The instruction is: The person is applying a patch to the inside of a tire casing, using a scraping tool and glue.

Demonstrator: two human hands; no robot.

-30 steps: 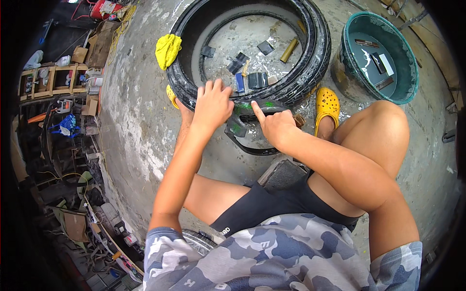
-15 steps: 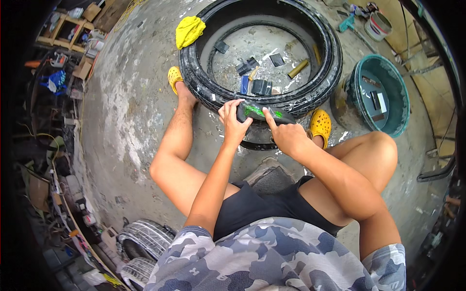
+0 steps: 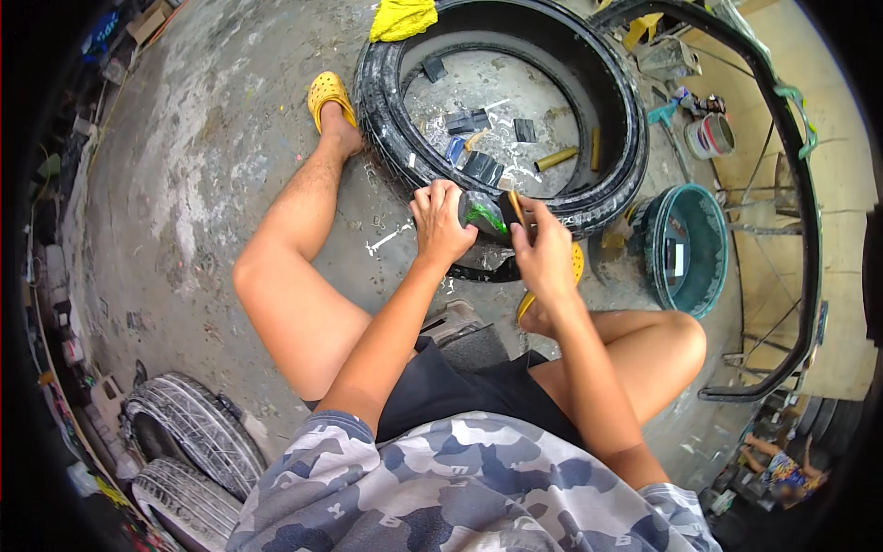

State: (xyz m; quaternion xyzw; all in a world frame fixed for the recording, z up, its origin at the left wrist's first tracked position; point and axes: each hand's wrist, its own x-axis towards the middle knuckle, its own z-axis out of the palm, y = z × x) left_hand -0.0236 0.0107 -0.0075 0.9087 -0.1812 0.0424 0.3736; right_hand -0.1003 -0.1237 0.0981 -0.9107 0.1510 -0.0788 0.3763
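Observation:
My left hand [image 3: 443, 225] is closed on the left end of a dark, rounded piece with a bright green patch [image 3: 485, 217], at the near rim of a large black tire [image 3: 382, 110] lying flat. My right hand [image 3: 548, 253] grips a small black tool with a brown strip [image 3: 514, 206], held against or just over the right end of that piece. Its exact kind I cannot make out. Inside the tire ring lie several dark rubber-like pieces [image 3: 483, 167], a blue piece [image 3: 454, 150] and brass-coloured tubes [image 3: 556, 159].
A yellow cloth [image 3: 403, 20] hangs over the tire's far left rim. To the right stand a green tub [image 3: 717, 267] with water and pieces in it, a white bucket [image 3: 709, 137] and a black curved frame [image 3: 809, 212]. Treaded tires [image 3: 198, 432] rest at lower left.
My right hand has gone from a pointing finger on the green patch to gripping the small tool. The view has shifted, bringing more of the right side in. My left hand keeps its hold.

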